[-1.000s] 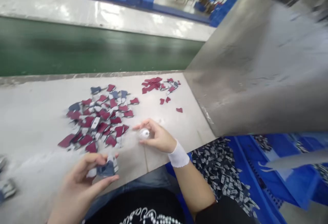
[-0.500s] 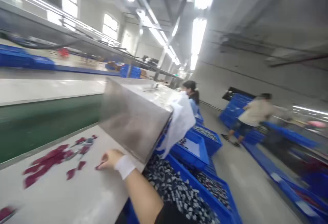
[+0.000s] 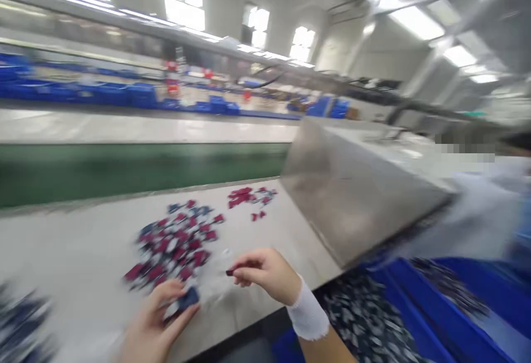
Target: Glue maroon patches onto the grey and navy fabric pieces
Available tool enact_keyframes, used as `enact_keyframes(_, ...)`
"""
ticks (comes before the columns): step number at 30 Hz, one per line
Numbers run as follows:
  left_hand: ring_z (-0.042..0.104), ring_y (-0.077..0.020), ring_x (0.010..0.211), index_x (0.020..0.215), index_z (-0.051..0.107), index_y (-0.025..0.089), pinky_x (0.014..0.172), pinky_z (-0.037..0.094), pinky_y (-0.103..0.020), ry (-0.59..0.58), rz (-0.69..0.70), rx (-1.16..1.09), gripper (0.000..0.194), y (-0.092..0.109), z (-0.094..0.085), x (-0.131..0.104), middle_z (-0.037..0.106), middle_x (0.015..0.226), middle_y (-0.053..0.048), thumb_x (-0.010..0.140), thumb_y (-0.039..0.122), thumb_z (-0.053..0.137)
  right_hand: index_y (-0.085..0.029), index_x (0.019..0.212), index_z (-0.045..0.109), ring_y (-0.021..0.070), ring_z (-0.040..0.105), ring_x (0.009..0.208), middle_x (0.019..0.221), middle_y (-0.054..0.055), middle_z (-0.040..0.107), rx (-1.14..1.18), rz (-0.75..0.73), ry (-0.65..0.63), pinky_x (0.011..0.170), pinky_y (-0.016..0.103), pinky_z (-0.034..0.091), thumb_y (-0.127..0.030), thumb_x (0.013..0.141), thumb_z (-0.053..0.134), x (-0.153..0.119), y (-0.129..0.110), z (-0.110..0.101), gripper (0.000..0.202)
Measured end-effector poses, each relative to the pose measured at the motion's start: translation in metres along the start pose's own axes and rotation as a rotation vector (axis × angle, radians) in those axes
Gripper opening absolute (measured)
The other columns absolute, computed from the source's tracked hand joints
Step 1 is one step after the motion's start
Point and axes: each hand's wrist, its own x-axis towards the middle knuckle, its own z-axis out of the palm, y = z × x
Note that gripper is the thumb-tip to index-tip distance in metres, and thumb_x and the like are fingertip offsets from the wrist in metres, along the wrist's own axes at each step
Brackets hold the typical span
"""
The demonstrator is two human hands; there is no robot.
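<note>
1. Several dark and pale pieces (image 3: 20,324) are lying at the far left of the worktop (image 3: 83,258), too blurred to tell apart.
2. Behind the worktop, a green strip (image 3: 124,172) is stretching rightward from the left edge, and blue bins (image 3: 141,96) are standing in a row farther back.
3. The left hand (image 3: 152,319) is holding a navy piece (image 3: 189,298) between thumb and fingers, the grip narrow, near the front of the worktop.
4. Just beyond that hand, a loose pile (image 3: 178,236) of maroon, navy and white pieces is lying spread out.
5. Farther right, a smaller cluster (image 3: 240,197), mostly maroon, is lying near the back edge, apart from the pile; two maroon bits (image 3: 262,214) are lying just in front of it.
6. The right hand (image 3: 269,274) is pinching a small maroon scrap (image 3: 229,272) at its fingertips, above the worktop; a white wristband (image 3: 309,313) is circling that wrist.
7. A grey metal panel (image 3: 332,197) is rising at a slant from the worktop's right end.
8. Below it, a heap of dark pieces (image 3: 365,319) is filling a blue container (image 3: 409,307).
9. Another person (image 3: 523,241), partly cut off, is showing at the right edge.
</note>
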Motion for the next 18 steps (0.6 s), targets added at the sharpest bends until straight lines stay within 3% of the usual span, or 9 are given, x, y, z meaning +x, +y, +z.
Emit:
enact_keyframes(3, 0.07, -0.0232, 0.09, 0.081, 0.063, 0.021, 0.075, 0.062, -0.033, 0.025, 0.016, -0.085, 0.029, -0.008, -0.008, -0.012, 0.067, 0.098, -0.004, 0.069, 0.041, 0.08, -0.018, 0.099, 0.066, 0.0163, 0.067, 0.068, 0.076, 0.003, 0.074, 0.129, 0.006, -0.126, 0.069, 0.029, 0.053, -0.049, 0.08, 0.075, -0.011, 0.003, 0.037, 0.038)
enact_keyframes(6, 0.069, -0.0218, 0.092, 0.084, 0.063, 0.02, 0.079, 0.06, -0.032, 0.058, 0.04, -0.097, 0.019, -0.008, -0.003, -0.015, 0.068, 0.095, -0.004, 0.071, 0.023, 0.076, -0.02, 0.088, 0.056, 0.0172, 0.069, 0.071, 0.076, 0.003, 0.075, 0.189, 0.04, -0.146, 0.068, 0.028, 0.053, -0.046, 0.081, 0.076, -0.012, 0.004, 0.056, 0.034)
enact_keyframes(10, 0.068, -0.0199, 0.092, 0.085, 0.063, 0.021, 0.078, 0.059, -0.03, 0.027, 0.096, -0.091, 0.019, -0.004, 0.0, -0.021, 0.066, 0.094, -0.003, 0.071, 0.009, 0.069, -0.019, 0.081, 0.056, 0.0167, 0.068, 0.07, 0.076, 0.004, 0.074, 0.16, 0.069, -0.152, 0.065, 0.026, 0.051, -0.046, 0.084, 0.074, -0.005, 0.007, 0.059, 0.033)
enact_keyframes(18, 0.066, -0.0189, 0.091, 0.09, 0.061, 0.021, 0.078, 0.057, -0.031, -0.036, 0.251, 0.052, 0.019, -0.006, -0.003, -0.018, 0.065, 0.096, -0.005, 0.079, 0.009, 0.071, -0.019, 0.082, 0.055, 0.0136, 0.057, 0.059, 0.065, 0.001, 0.066, 0.137, 0.132, -0.167, 0.058, 0.025, 0.043, -0.053, 0.084, 0.072, 0.005, 0.01, 0.053, 0.038)
